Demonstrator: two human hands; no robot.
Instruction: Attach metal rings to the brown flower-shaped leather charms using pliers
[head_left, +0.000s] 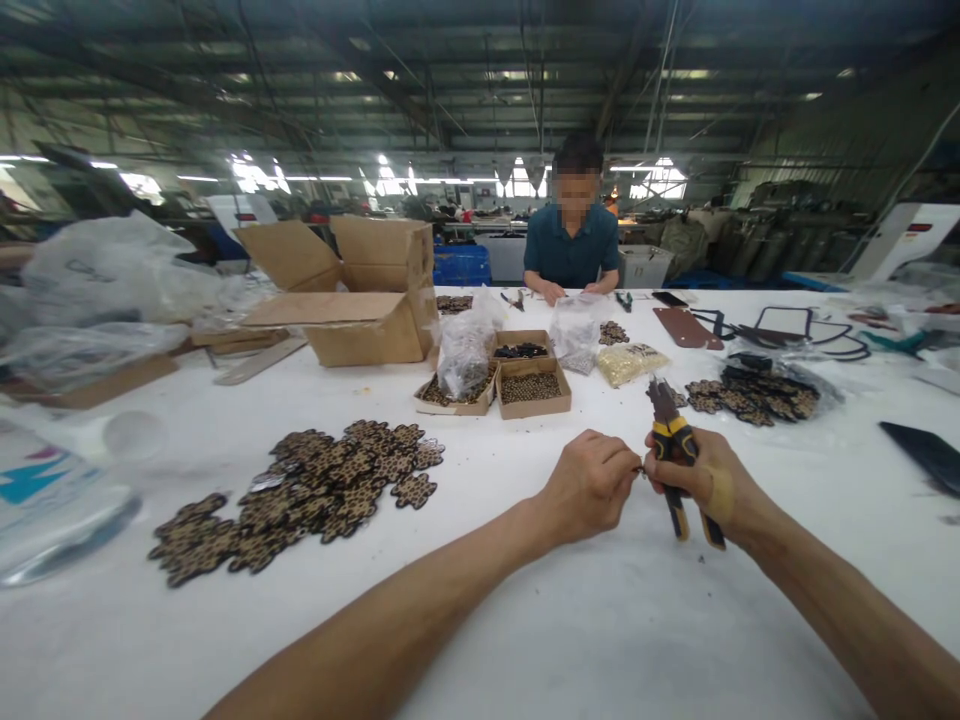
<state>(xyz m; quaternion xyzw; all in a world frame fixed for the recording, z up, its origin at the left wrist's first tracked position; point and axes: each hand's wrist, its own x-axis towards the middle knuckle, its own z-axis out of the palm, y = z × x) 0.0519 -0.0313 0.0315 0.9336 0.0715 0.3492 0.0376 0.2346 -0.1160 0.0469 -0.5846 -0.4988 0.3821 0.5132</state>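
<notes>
My right hand [701, 475] is wrapped round yellow-and-black pliers [675, 440], whose jaws point up and away from me. Just left of it, my left hand [592, 485] is closed, its fingertips pinching a tiny dark piece [641, 467] that is too small to name. The fingertips of both hands nearly meet at this piece. A spread pile of leopard-patterned, flower-shaped patches [322, 480] lies to the left of my left hand. Beyond the hands stands a small cardboard box of brass-coloured bits [532, 388].
A person [571, 245] sits across the white table [480, 620], hands at a clear bag. A large open carton [367, 330] stands back left. More patches [750, 392], a yellowish bag [631, 364] and a dark phone [926, 455] lie to the right. A plastic container [56, 500] is at far left.
</notes>
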